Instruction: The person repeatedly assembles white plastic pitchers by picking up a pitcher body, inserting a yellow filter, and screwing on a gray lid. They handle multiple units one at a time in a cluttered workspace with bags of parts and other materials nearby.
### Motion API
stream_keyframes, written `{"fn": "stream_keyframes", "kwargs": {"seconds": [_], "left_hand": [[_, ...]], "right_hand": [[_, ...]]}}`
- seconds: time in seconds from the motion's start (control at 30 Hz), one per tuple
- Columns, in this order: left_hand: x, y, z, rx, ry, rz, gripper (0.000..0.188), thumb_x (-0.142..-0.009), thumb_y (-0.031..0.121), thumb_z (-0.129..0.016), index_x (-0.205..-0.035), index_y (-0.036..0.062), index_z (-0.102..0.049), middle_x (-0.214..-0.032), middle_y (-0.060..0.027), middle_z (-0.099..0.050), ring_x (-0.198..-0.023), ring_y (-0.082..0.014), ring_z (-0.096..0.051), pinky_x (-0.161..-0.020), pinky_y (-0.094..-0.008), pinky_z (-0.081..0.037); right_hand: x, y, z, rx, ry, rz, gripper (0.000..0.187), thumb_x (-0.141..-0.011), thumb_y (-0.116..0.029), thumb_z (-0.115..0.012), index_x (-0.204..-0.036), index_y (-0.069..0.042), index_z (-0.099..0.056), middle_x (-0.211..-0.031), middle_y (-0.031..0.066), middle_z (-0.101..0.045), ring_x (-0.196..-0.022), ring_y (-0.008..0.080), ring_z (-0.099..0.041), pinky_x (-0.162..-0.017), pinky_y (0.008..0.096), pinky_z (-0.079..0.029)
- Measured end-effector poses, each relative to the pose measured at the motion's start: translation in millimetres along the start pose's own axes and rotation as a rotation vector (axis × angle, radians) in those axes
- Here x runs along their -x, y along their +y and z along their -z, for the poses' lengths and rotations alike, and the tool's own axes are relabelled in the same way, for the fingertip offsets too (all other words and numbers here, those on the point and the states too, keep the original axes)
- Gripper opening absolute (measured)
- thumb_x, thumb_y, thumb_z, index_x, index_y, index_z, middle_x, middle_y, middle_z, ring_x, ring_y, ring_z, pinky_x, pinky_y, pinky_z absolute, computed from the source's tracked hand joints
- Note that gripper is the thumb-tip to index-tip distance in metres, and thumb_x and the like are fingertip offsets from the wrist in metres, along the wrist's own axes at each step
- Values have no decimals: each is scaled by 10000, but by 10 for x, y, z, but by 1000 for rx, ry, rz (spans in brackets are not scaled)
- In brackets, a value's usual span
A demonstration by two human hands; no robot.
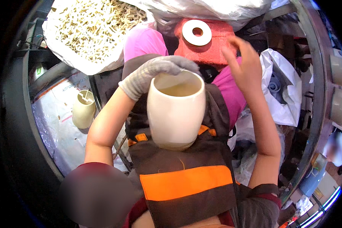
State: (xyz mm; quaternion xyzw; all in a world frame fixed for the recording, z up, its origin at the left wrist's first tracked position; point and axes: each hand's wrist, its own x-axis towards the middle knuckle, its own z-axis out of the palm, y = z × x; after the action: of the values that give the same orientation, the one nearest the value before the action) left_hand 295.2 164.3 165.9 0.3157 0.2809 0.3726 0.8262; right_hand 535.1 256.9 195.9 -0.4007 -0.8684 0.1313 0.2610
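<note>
A cream, barrel-shaped plastic pot point(174, 117) stands on my lap, tilted slightly so its open mouth shows. My left hand point(163, 70), in a grey knit glove, is closed over its far left rim. Bare and raised to the right, my right hand point(245, 62) has its fingers apart and holds nothing. Closest to it is a red cloth-covered block point(218, 51) between my knees. On that block lies a flat white roll point(205, 35) with a round hole, resembling tape.
A white sack point(89, 69) at the far left is heaped with small cream plastic pieces point(98, 28). Beside my left arm, a smaller cream cup point(83, 113) has a thin cross-shaped piece at its mouth. To the right, a white bag point(287, 108) holds grey-blue parts point(274, 83) near a metal frame point(313, 49).
</note>
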Motion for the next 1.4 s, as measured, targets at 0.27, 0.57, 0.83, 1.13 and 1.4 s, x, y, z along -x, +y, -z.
{"fn": "stream_keyframes", "kwargs": {"seconds": [0.27,0.57,0.83,1.13,1.4], "left_hand": [[43,49,113,-85,113,104,475,-806,191,-520,-1215,-49,-545,-1145,-107,-620,-1055,-175,-579,-964,-296,-418],[201,91,216,27,337,142,343,-781,138,-623,-1074,-41,-620,-1082,-173,-636,-1033,-272,-602,-947,-371,-450],[95,58,525,309,294,170,367,-799,179,-621,-1097,-35,-611,-1173,-185,-605,-1131,-288,-552,-1008,-385,-399],[-187,90,703,508,144,99,408,-815,156,-615,-1163,-54,-577,-1274,-252,-516,-1236,-347,-461,-1056,-430,-332],[-234,127,619,524,124,85,446,-812,160,-606,-1196,-59,-546,-1268,-250,-519,-1221,-348,-475,-1063,-422,-331]], "right_hand": [[689,400,-641,-187,-629,-267,489,-831,-329,-652,-1206,-29,-562,-1143,182,-616,-1002,300,-609,-883,376,-461],[1074,1022,-1814,-724,-1390,-157,449,-874,-278,-553,-1213,17,-546,-1224,175,-586,-1033,309,-605,-878,363,-460],[921,1460,-2171,-279,-1608,-159,408,-879,-258,-540,-1185,10,-560,-1176,174,-606,-990,310,-621,-845,376,-477],[1052,1830,-2350,-213,-1684,-98,364,-884,-235,-526,-1154,3,-576,-1123,172,-629,-942,311,-640,-808,391,-497],[1132,1789,-2273,-151,-1646,-43,328,-888,-215,-513,-1126,-4,-590,-1075,171,-649,-898,313,-656,-775,405,-513]]}}
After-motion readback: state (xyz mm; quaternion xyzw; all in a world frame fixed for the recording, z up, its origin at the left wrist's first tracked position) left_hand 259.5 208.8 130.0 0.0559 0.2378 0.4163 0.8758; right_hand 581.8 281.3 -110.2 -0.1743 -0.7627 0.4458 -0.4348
